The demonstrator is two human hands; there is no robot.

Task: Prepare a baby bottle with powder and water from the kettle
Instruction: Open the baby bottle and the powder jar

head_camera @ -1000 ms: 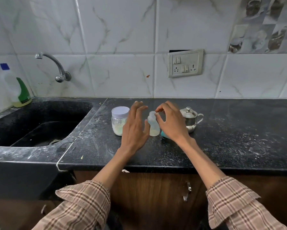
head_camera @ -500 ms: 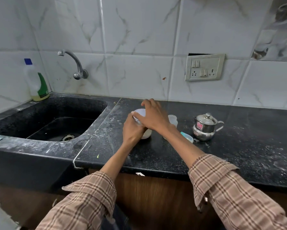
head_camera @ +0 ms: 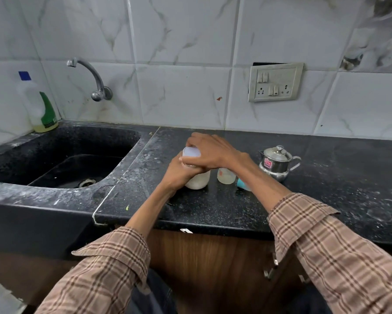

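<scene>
The clear round powder jar with the pale lilac lid (head_camera: pixel 196 177) stands upright, white powder at its bottom, gripped under the right hand (head_camera: pixel 215 152). Just right of that hand stands the small see-through baby bottle (head_camera: pixel 225 176), open-topped. Further right sits the shiny steel kettle (head_camera: pixel 277 163), lid on.

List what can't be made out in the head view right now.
- Powder jar: neck and lid seam hidden by the left hand and right hand; loosened or not, unclear.
- Baby bottle: top hidden behind the right forearm.
- Teal item: mostly behind the forearm.
- Kettle: sticker too small to read.
</scene>
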